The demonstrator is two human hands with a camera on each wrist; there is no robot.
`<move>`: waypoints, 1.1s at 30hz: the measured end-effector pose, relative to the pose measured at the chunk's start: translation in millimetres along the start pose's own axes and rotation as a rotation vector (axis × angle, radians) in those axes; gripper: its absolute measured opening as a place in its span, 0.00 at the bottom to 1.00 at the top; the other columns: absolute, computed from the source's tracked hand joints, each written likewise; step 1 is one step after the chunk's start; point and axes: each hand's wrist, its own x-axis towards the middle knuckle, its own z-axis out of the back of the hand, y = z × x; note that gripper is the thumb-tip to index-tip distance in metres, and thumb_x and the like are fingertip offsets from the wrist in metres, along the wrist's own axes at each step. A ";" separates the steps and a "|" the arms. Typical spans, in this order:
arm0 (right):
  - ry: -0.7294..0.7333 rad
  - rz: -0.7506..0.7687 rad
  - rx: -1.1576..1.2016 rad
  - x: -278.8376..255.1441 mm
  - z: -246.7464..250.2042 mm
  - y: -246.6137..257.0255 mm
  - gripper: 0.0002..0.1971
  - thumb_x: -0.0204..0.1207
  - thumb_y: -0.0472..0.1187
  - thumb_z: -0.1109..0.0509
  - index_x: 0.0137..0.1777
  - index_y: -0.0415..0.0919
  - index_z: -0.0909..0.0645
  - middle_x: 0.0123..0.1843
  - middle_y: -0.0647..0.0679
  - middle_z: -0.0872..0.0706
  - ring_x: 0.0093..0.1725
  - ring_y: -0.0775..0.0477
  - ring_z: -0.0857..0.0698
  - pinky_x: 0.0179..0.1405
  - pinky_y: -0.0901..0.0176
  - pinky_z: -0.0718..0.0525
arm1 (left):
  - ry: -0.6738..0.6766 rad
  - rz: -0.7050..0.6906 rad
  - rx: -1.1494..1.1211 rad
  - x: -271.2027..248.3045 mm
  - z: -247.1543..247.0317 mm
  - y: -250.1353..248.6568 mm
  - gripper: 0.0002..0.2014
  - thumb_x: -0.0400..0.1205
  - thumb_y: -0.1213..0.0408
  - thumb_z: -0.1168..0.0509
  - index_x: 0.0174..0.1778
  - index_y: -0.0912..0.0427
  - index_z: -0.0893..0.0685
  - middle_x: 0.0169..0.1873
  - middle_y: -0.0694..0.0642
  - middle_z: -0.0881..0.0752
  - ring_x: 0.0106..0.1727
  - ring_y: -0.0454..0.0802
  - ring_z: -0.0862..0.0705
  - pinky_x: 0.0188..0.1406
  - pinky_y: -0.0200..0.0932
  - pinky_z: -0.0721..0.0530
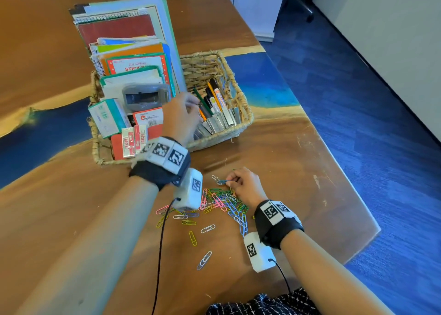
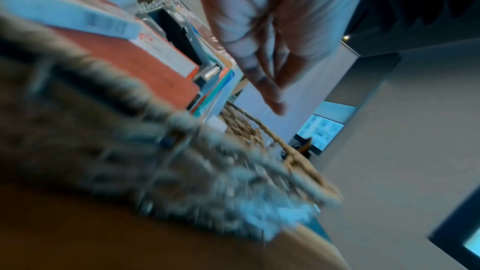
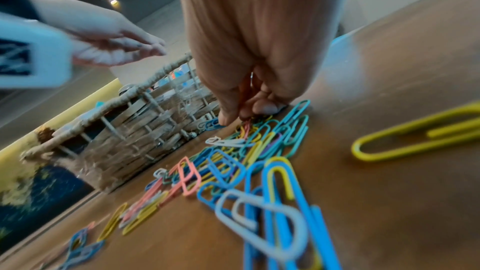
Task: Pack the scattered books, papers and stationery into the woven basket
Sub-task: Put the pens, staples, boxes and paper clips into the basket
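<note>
The woven basket (image 1: 216, 138) (image 2: 298, 157) (image 3: 124, 141) stands on the wooden table, packed with books and stationery. My left hand (image 1: 191, 102) (image 2: 272, 93) (image 3: 153, 48) hovers over its middle with the fingers stretched out; I see nothing held in it. A heap of coloured paper clips (image 1: 222, 200) (image 3: 233, 161) lies on the table in front of the basket. My right hand (image 1: 228, 182) (image 3: 241, 116) is at the heap's far edge, fingers curled down, and pinches a blue paper clip (image 1: 220, 181) (image 3: 211, 125) against the table.
Notebooks (image 1: 133, 52) stand upright in the basket's left part, with a grey stapler (image 1: 145, 97) and small boxes (image 1: 108, 116) in front. Pens and markers (image 1: 213, 97) and staple strips (image 1: 219, 122) fill its right part. Stray clips (image 1: 204, 260) lie nearer me. The table edge (image 1: 338, 176) runs along the right.
</note>
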 end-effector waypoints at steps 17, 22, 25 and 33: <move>0.002 -0.111 0.191 4.0 6.1 -5.5 0.06 0.78 0.34 0.32 0.48 0.34 0.14 0.28 0.55 0.23 0.28 0.59 0.27 0.31 0.72 0.29 | 0.532 0.252 0.213 -83.4 -57.5 53.0 0.06 0.80 0.70 0.35 0.44 0.62 0.13 0.43 0.64 0.12 0.54 0.61 0.16 0.59 0.54 0.19; 0.013 -0.123 0.241 5.2 5.5 -6.6 0.05 0.78 0.33 0.32 0.47 0.35 0.14 0.29 0.53 0.22 0.30 0.58 0.25 0.35 0.70 0.25 | 0.561 0.231 0.264 -82.7 -61.6 55.6 0.06 0.80 0.68 0.34 0.38 0.59 0.16 0.44 0.65 0.13 0.53 0.62 0.17 0.55 0.55 0.17; -0.006 -0.161 0.360 5.8 5.8 -7.2 0.04 0.78 0.31 0.33 0.46 0.35 0.17 0.28 0.50 0.22 0.28 0.55 0.24 0.32 0.68 0.24 | 0.526 0.176 0.356 -80.0 -54.6 48.0 0.10 0.81 0.66 0.36 0.33 0.54 0.21 0.45 0.62 0.15 0.52 0.60 0.18 0.53 0.52 0.18; 0.005 -0.185 0.424 9.7 5.5 -10.5 0.09 0.78 0.30 0.34 0.38 0.42 0.20 0.27 0.49 0.22 0.25 0.56 0.24 0.31 0.66 0.23 | 0.188 -0.089 0.231 -31.6 -13.5 -14.2 0.07 0.83 0.70 0.39 0.43 0.64 0.16 0.38 0.52 0.18 0.37 0.45 0.20 0.34 0.28 0.24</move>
